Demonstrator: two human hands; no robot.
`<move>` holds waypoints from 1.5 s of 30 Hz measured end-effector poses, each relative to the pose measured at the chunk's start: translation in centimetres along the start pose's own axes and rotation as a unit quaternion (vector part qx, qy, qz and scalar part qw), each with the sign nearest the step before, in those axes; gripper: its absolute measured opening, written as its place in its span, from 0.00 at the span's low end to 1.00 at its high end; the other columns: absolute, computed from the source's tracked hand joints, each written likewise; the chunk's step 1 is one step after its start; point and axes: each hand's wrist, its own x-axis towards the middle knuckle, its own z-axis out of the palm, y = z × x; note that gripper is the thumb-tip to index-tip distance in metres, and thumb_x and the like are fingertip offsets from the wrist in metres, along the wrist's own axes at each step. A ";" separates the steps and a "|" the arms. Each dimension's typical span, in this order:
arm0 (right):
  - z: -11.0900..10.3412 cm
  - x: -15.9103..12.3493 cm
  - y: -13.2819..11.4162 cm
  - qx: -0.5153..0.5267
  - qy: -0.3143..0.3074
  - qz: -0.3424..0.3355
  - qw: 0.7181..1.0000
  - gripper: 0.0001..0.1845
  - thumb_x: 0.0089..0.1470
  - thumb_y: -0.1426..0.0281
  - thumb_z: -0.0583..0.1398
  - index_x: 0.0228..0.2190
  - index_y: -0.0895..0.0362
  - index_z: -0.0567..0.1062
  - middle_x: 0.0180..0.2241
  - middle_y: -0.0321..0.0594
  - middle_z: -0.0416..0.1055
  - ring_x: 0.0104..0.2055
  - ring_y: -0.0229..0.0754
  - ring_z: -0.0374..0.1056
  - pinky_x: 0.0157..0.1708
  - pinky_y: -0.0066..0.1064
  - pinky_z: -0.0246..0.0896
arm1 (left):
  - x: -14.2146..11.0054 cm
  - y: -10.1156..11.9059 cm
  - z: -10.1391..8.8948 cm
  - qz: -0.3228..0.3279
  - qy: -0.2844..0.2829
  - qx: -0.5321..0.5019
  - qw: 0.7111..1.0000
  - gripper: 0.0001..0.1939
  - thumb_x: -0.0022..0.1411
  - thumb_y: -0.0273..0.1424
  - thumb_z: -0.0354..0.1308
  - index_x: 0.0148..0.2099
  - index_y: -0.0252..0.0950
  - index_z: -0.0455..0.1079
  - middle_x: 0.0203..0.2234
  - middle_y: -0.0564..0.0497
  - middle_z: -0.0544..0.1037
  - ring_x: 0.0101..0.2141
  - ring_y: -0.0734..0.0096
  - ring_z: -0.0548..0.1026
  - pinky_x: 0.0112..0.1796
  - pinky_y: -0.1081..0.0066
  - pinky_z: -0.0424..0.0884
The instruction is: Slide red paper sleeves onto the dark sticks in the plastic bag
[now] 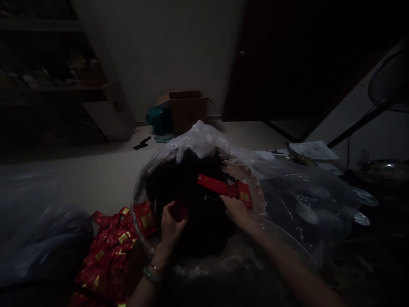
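Near the middle of the frame, the left hand (171, 221) is pinching a red pouch (180, 210) over the dark heap (200, 238); to its right, the right hand (235, 209) is gripping what looks like a thin tool (210, 198). A tilting pouch could be spilling its contents; a straying knuckle could be nudging the packs (212, 183) lying alongside.

An open cardboard box (189, 108) stands near the pale wall (172, 51), a teal bundle (159, 119) just left of it. Cluttered shelves (47, 88) stand farther left; a dark door (275, 72) rises right.
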 end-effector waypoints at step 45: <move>-3.7 9.7 -5.0 0.498 0.042 -0.092 0.861 0.19 0.40 0.75 0.61 0.39 0.56 0.72 0.33 0.33 0.66 0.35 0.37 0.63 0.35 0.28 0.59 | 1.6 2.0 -2.1 0.222 -0.062 0.178 0.957 0.21 0.53 0.35 0.62 0.49 0.39 0.64 0.41 0.44 0.71 0.42 0.56 0.70 0.43 0.54 0.69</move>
